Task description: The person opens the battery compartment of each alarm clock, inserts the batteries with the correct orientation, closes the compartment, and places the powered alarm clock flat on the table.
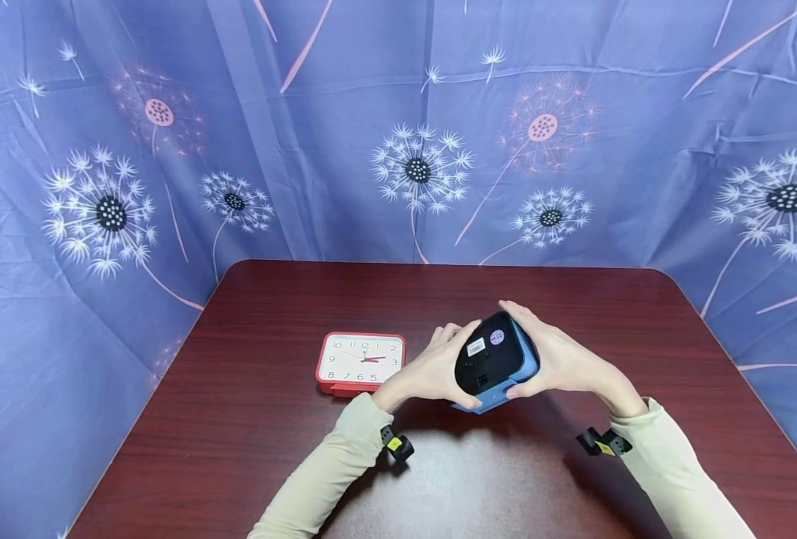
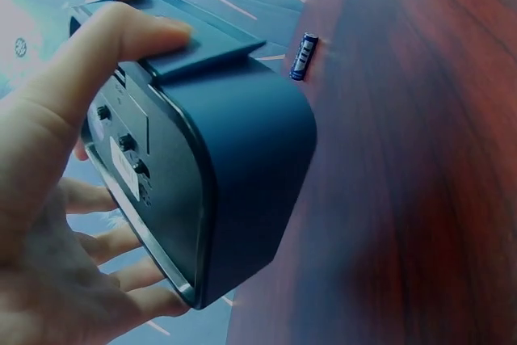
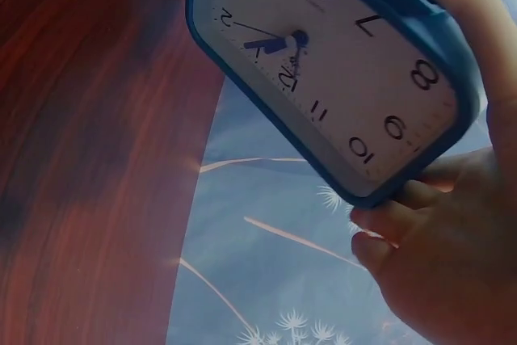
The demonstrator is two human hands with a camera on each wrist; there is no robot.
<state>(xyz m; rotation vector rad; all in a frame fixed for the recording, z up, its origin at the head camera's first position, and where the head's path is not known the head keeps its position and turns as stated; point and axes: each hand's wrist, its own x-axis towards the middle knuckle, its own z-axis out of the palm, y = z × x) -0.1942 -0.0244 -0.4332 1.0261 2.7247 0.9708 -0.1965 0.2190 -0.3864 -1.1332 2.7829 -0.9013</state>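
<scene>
Between both hands a blue alarm clock (image 1: 497, 355) is held up over the table, its black back turned toward the head camera. My left hand (image 1: 432, 370) grips one side, with the thumb on the blue stand flap (image 2: 202, 42) and the fingers round the opposite edge. The other side is gripped by my right hand (image 1: 563, 359), fingers along the edge. Knobs and a white label show on the back in the left wrist view. The right wrist view shows the white dial (image 3: 347, 78) with black numerals.
A red alarm clock (image 1: 361, 361) stands on the dark red wood table (image 1: 277, 299), left of the hands, dial facing up toward the head camera. In the left wrist view a blue battery (image 2: 304, 56) lies on the tabletop. A dandelion-patterned blue cloth (image 1: 344, 150) hangs behind the table.
</scene>
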